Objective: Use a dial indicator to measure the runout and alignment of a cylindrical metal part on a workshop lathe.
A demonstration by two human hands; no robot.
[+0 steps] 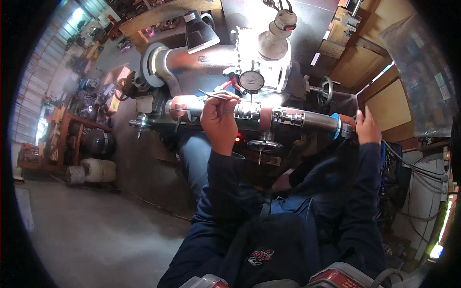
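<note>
My left hand (220, 120) is raised in front of a machine, its fingers pinched on a thin dark rod (210, 94), pen-like, whose exact kind I cannot make out. Just beyond the fingers stands a round white-faced dial indicator (251, 81), its stem pointing down at a shiny shaft with several lobes or rings (245, 111). That shaft lies crosswise along the machine, and my left hand hides part of it. At the right end my right hand (368, 128) has its fingers apart beside the reddish end housing (345, 126); whether it touches the housing is unclear. Red-handled pliers or a similar tool (229, 81) lies behind the left hand.
A chrome handwheel (264, 145) juts out at the machine's front; another handwheel (326, 91) stands behind on the right. A black-and-white lamp head (199, 32) overhangs the machine. Cables (418, 168) hang at the right. Containers (98, 171) sit on the floor at left.
</note>
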